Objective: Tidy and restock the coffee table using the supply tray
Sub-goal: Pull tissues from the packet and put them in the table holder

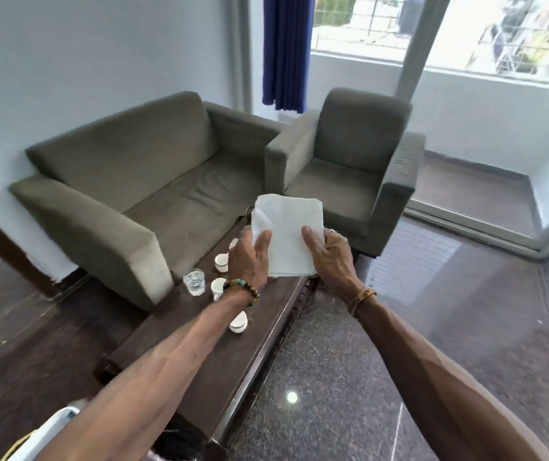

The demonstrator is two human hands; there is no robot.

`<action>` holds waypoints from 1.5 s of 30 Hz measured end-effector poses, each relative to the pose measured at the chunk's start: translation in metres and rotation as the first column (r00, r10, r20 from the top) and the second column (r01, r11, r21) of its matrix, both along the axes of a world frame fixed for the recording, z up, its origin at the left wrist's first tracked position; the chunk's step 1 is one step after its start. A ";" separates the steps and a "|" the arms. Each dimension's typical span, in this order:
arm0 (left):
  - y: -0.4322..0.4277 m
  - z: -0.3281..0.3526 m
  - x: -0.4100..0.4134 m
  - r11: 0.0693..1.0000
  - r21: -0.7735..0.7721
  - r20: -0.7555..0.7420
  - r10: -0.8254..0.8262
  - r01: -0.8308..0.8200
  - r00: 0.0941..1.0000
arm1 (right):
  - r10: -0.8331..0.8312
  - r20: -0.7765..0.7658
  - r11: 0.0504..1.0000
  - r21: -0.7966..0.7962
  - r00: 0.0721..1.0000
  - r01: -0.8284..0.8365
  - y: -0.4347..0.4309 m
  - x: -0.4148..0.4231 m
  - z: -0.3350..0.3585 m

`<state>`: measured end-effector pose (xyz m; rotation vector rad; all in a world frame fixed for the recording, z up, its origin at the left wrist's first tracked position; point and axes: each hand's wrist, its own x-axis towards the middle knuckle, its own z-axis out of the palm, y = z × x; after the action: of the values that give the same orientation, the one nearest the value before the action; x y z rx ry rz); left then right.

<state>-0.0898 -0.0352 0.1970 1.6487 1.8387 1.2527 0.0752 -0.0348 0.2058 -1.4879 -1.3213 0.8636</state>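
Left hand (250,261) and right hand (331,257) pinch white napkins (288,224), thumbs on top, fingers probably curled beneath.

— Where's the napkin stack (286,234)?
— White, square, held flat above the far end of the dark wooden desk (233,361). The left hand (250,261) and right hand (329,257) pinch its near edge, thumbs on top.
— The cups?
— Small, white, on the desk: far cup (221,262), middle cup (217,288) just beside a clear glass (194,281), near cup (239,322).
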 end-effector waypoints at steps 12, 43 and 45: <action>0.053 -0.023 0.058 0.978 -0.152 -0.225 -0.177 0.145 0.958 | -0.180 0.445 0.982 0.126 0.877 0.138 0.026 0.039 -0.037; 0.241 -0.090 0.207 0.929 -0.338 -0.446 -0.302 0.154 0.843 | 0.078 0.564 0.976 -0.210 0.822 0.051 0.231 0.159 -0.092; 0.262 -0.084 0.209 0.938 -0.313 -0.454 -0.288 0.151 0.843 | 0.062 0.577 0.981 -0.185 0.814 0.057 0.252 0.162 -0.084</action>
<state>0.1191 0.2269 0.1135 2.0819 1.9064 0.4760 0.2369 0.2167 0.1219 -2.0100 -1.7137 0.5575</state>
